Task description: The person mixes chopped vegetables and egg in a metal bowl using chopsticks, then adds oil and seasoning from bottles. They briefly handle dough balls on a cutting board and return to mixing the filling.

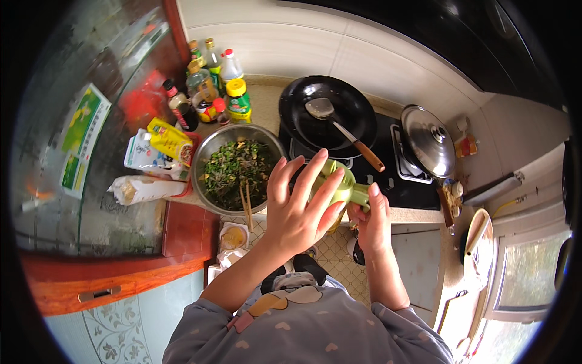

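Both hands are on a green plastic container or bottle (344,184) with a narrow spout, in front of the stove. My left hand (302,207) is spread over its wide end, fingers apart but touching it. My right hand (373,220) grips its narrow end, thumb on top; the fingers beneath are partly hidden. To the left sits a steel bowl (200,198) of chopped green leaves (234,168), with wooden chopsticks (246,202) resting in it and over its rim. Behind the hands, a black wok (298,113) holds a metal spatula (319,108) with a wooden handle.
Sauce bottles (200,88) and a yellow-capped jar (238,102) stand behind the bowl. Yellow and white pouches (169,142) lie at left beside a glass-fronted cabinet (118,150). A second pan with a steel lid (427,141) is on the right burner. The range hood (409,41) overhangs above.
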A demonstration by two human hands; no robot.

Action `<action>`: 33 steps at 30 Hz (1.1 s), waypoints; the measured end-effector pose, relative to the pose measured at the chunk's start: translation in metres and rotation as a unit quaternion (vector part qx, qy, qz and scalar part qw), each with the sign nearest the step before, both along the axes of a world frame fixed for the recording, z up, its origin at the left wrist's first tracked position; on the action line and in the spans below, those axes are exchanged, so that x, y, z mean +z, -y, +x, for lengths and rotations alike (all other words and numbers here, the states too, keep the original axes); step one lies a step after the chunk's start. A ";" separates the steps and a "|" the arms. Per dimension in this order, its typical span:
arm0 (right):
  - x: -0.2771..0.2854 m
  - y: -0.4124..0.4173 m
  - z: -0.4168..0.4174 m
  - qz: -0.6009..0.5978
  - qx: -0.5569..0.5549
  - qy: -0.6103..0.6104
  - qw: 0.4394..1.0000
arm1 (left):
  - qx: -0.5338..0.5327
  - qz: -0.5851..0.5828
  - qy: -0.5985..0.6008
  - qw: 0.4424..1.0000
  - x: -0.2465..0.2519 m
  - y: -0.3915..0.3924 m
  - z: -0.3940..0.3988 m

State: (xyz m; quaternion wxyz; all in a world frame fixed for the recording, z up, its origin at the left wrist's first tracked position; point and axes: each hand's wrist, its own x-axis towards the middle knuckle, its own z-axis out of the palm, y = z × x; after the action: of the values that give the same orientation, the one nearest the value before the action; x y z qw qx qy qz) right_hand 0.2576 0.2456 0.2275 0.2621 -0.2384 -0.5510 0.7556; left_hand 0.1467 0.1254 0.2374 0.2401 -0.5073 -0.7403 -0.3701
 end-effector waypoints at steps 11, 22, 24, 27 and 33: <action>0.021 -0.017 0.074 0.044 -0.126 0.010 0.991 | -0.126 -0.006 -0.006 0.992 0.016 -0.042 0.039; -0.005 -0.053 0.134 0.016 -0.248 -0.002 0.969 | -0.305 -0.015 0.149 0.940 -0.012 -0.095 0.087; -0.015 -0.060 0.141 0.014 -0.274 -0.007 0.962 | -0.319 -0.040 0.149 0.935 -0.015 -0.104 0.095; -0.022 -0.073 0.150 0.008 -0.302 -0.016 0.953 | -0.332 -0.093 0.129 0.930 -0.021 -0.128 0.105; -0.061 -0.120 0.165 0.049 -0.377 -0.048 0.924 | -0.303 0.021 0.212 0.929 -0.030 -0.146 0.102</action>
State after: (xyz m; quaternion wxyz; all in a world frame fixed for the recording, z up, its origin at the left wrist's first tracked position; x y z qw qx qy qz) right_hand 0.4226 0.3653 0.1666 0.5652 -0.3791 -0.4434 0.5833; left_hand 0.2485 0.2712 0.2072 -0.0353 -0.6119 -0.5768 -0.5400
